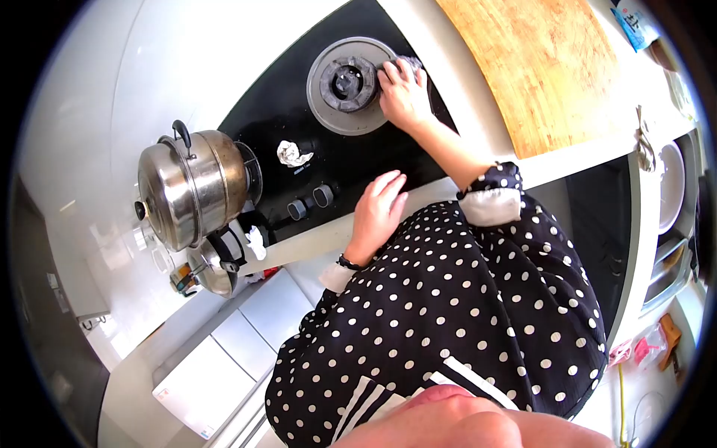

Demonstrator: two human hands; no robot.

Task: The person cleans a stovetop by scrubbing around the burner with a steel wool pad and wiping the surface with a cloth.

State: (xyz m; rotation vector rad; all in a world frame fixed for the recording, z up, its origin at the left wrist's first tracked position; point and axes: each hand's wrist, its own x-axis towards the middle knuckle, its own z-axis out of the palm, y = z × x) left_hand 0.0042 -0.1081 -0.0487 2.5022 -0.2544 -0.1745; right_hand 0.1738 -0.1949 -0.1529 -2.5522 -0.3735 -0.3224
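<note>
1. Black stovetop fills the upper centre; a steel pot sits at left.
2. Upper centre, I have the right hand half-curled over a grey wad at the burner plate's edge.
3. My left hand, loosely open, grips nothing mid-frame.

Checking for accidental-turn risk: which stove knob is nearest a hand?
The right knob, nearest the left hand; the left knob sits farther off, toward the steel pot.

The picture is bright, and the white surface at the left looks washed out. The wide lens bends straight lines near the edges, and the corners are black. Small glare spots shine on the steel pot.
</note>
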